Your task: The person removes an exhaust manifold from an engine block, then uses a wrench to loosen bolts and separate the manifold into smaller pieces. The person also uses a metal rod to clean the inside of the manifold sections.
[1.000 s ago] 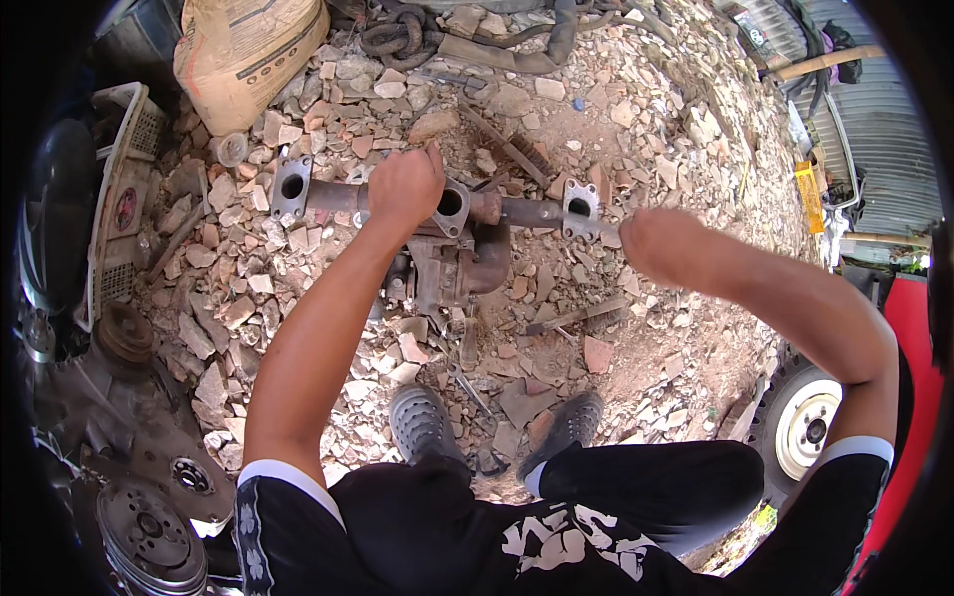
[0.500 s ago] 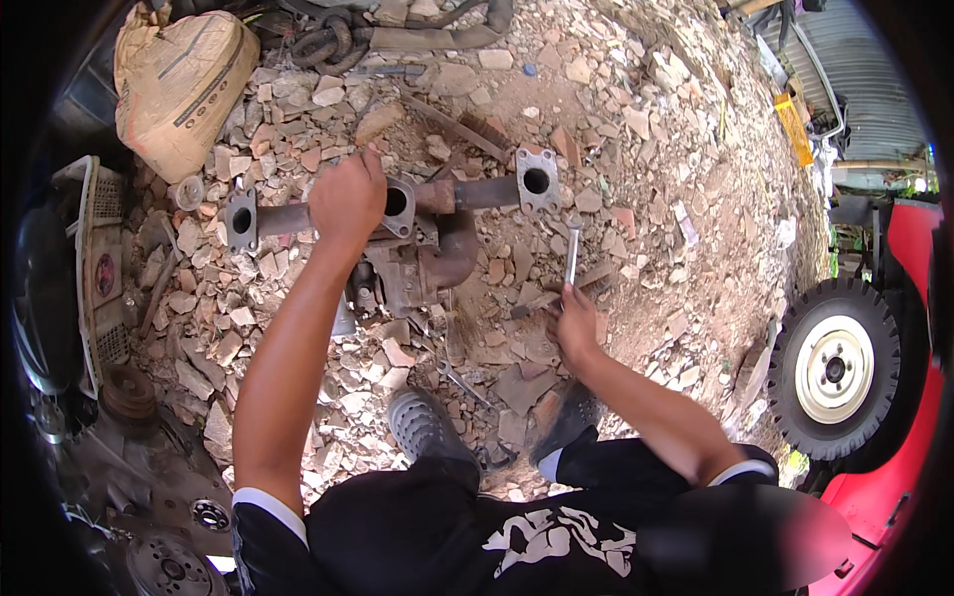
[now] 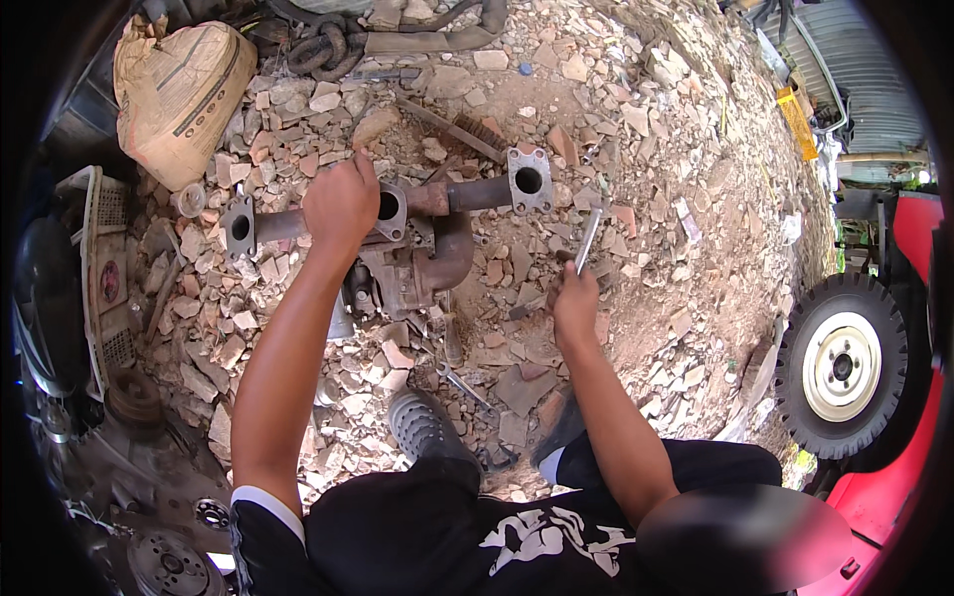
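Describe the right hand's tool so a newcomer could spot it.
Find the rusty pipe assembly on the rubble. To its right, the right hand holds a slim silver tool pointing forward. Unlike the wrench lying by the left shoe, it's held.

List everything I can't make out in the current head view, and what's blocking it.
All in the head view:
- Metal pipe assembly: one stretch of pipe is covered by the left hand.
- Wrench: its lower end is hidden in the right hand.
- Right shoe: partly behind the right forearm.
- Red bodywork: cut off by the dark lens rim.
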